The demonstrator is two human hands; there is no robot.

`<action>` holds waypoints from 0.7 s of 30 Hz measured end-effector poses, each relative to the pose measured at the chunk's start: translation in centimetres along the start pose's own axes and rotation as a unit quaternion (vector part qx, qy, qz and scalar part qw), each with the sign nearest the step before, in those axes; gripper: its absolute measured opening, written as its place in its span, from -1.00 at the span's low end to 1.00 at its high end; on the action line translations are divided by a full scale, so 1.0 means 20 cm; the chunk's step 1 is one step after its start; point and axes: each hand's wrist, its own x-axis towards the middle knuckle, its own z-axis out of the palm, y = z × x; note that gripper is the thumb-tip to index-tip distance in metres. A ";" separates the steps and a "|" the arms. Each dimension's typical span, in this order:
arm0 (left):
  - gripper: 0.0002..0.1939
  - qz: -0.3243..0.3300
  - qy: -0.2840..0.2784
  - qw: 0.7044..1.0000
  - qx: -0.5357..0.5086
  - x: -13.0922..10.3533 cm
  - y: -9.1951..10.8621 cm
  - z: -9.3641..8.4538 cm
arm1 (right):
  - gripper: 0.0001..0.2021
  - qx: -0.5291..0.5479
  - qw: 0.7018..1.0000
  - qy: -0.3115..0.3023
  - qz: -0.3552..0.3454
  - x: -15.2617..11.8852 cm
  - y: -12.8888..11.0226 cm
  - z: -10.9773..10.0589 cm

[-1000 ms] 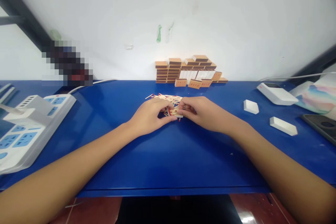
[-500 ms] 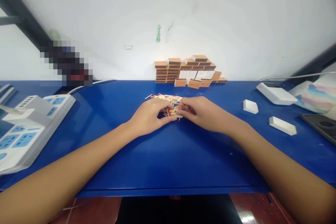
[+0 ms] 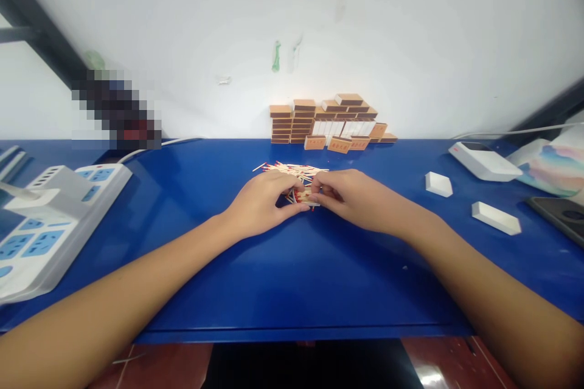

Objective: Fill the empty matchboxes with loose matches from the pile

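Observation:
A small white matchbox tray [image 3: 312, 203] with red-tipped matches in it sits between my two hands, low over the table. My left hand [image 3: 267, 200] is closed around its left end, thumb along the near side and fingers behind. At the right end my right hand [image 3: 344, 196] has its thumb and fingers pinched at the tray and the matches in it; which of these it grips is partly hidden. Just behind the hands lies a loose pile of matches [image 3: 292, 168], their heads red, spread over the blue table [image 3: 292, 279].
Matchboxes [image 3: 305, 123] are stacked against the wall at the back. Two white blocks [image 3: 496, 217] lie on the right, near a white device [image 3: 486, 161] and a dark phone [image 3: 559, 216]. A power strip [image 3: 68, 243] with a plugged-in adapter occupies the left side.
Both hands stay around the tray with almost no movement. The right fingers have shifted slightly, and more of the pile shows behind them. The view has moved a little.

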 end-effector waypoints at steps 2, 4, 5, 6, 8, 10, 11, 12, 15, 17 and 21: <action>-0.80 0.003 -0.002 1.000 0.001 0.00 0.00 0.00 | -0.79 -0.003 1.000 -0.003 0.000 0.00 0.00 0.00; -0.80 0.006 -0.004 1.000 0.003 0.00 0.01 0.00 | -0.79 -0.004 1.000 -0.004 -0.002 -0.01 0.00 0.00; -0.81 0.007 -0.005 1.000 0.005 0.00 0.01 0.00 | -0.79 -0.004 1.000 -0.005 -0.004 -0.01 0.00 0.00; -0.81 0.008 -0.005 1.000 0.006 0.00 0.01 0.00 | -0.80 -0.003 1.000 -0.005 -0.005 -0.01 0.00 -0.01; -0.82 0.008 -0.007 1.000 0.008 0.00 0.01 0.00 | -0.80 -0.002 1.000 -0.007 -0.005 -0.01 0.00 -0.01; -0.82 0.007 -0.008 1.000 0.009 0.00 0.02 0.00 | -0.78 -0.003 1.000 -0.010 -0.001 -0.01 0.00 -0.01; -0.82 0.007 -0.008 1.000 0.009 0.00 0.02 0.00 | -0.77 -0.003 1.000 -0.010 -0.001 -0.01 0.00 -0.01; -0.82 0.008 -0.007 1.000 0.009 0.00 0.02 0.00 | -0.76 -0.001 1.000 -0.011 -0.001 -0.01 0.00 -0.01; -0.84 0.018 -0.006 1.000 0.003 0.00 0.03 0.00 | -0.76 0.002 1.000 -0.013 -0.002 -0.01 -0.01 -0.01; -0.84 0.021 -0.008 1.000 0.000 0.00 0.03 0.01 | -0.76 0.000 1.000 -0.018 0.002 -0.02 -0.01 -0.01; -0.85 0.017 -0.012 1.000 0.003 0.00 0.03 0.01 | -0.73 0.001 1.000 -0.022 0.008 -0.02 -0.01 -0.01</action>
